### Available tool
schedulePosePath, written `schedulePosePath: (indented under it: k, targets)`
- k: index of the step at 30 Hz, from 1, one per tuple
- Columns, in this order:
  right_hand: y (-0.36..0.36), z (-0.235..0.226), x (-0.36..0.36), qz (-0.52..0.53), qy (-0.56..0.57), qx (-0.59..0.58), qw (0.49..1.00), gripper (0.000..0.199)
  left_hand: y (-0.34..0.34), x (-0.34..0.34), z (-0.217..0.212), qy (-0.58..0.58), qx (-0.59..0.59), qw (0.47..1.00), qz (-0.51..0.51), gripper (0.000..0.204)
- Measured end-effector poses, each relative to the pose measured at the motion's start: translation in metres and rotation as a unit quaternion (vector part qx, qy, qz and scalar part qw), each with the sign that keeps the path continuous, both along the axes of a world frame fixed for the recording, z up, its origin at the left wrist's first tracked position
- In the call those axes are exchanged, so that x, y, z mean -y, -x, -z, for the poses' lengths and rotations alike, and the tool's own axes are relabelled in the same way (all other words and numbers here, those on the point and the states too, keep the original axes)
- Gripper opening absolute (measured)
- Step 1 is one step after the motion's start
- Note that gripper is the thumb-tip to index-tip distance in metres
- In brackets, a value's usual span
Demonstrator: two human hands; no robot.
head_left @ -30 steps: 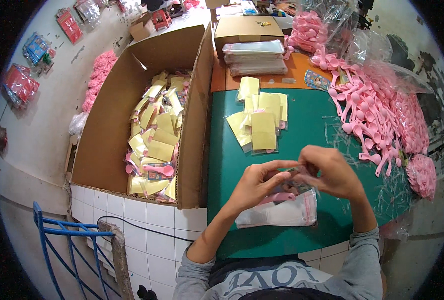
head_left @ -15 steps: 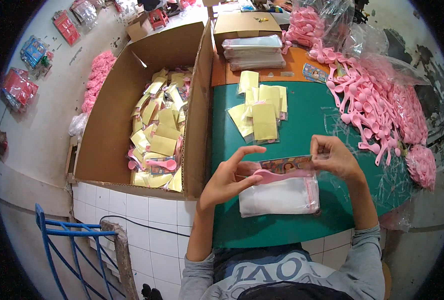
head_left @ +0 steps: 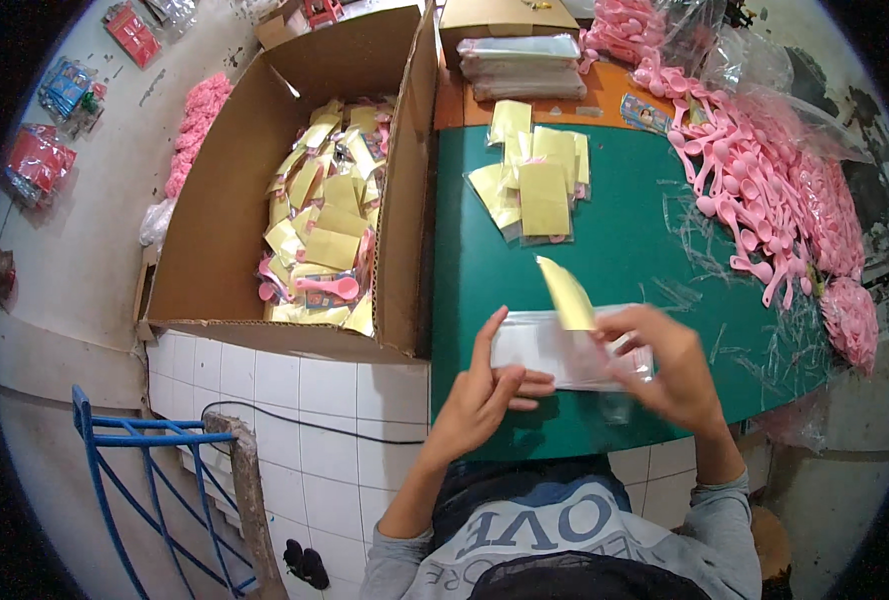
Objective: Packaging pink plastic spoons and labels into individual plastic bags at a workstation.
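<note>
My right hand [head_left: 670, 365], a little blurred, pinches a small clear packet with a yellow card backing [head_left: 567, 293], held tilted on edge above the table. Under it lies a stack of clear plastic bags [head_left: 525, 343] near the table's front edge. At the left end of that stack rests my left hand [head_left: 485, 405], open, fingers apart and holding nothing. Farther back on the green table, several finished-looking packets with yellow cards [head_left: 545, 200] overlap in a loose pile. Whether a spoon is inside the held packet is hidden.
Left of the table stands a large cardboard box [head_left: 215, 240] with many yellow-backed packets. Pink plastic spoons [head_left: 755, 210] heap along the right side, beside loose plastic scraps [head_left: 700, 235]. Printed cards [head_left: 645, 113] and bundled bags [head_left: 520, 70] lie at the back.
The spoon and printed card held between both hands are now out of sight. My right hand holds a packet yellow side showing; my left has let go and dropped toward the bag stack.
</note>
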State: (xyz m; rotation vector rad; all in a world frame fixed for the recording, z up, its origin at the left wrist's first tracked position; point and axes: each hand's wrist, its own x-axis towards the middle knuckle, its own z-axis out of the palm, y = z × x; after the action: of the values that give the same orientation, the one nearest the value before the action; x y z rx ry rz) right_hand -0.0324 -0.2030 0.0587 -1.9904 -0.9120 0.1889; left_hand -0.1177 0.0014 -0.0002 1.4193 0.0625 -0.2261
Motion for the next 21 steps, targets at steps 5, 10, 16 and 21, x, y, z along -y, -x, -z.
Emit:
schedulePosePath:
  k: [5, 10, 16, 21]
  targets:
    - [0.029, 0.013, -0.010, -0.088, 0.110, -0.011, 0.990, 0.031, 0.030, 0.007, 0.014, 0.037, -0.051, 0.998, -0.004, 0.054]
    - [0.040, 0.037, -0.027, -0.066, 0.109, 0.049, 0.991, 0.022, 0.031, 0.013, 0.017, 0.001, -0.030, 0.998, -0.056, 0.052]
    - [0.044, 0.045, -0.041, -0.062, 0.085, 0.022, 0.994, 0.019, 0.035, 0.011, 0.015, -0.079, 0.008, 0.997, -0.023, 0.048]
    - [0.047, 0.045, -0.039, -0.094, 0.109, 0.050, 0.988, 0.021, 0.033, 0.016, 0.017, -0.045, 0.021, 0.997, -0.066, 0.051]
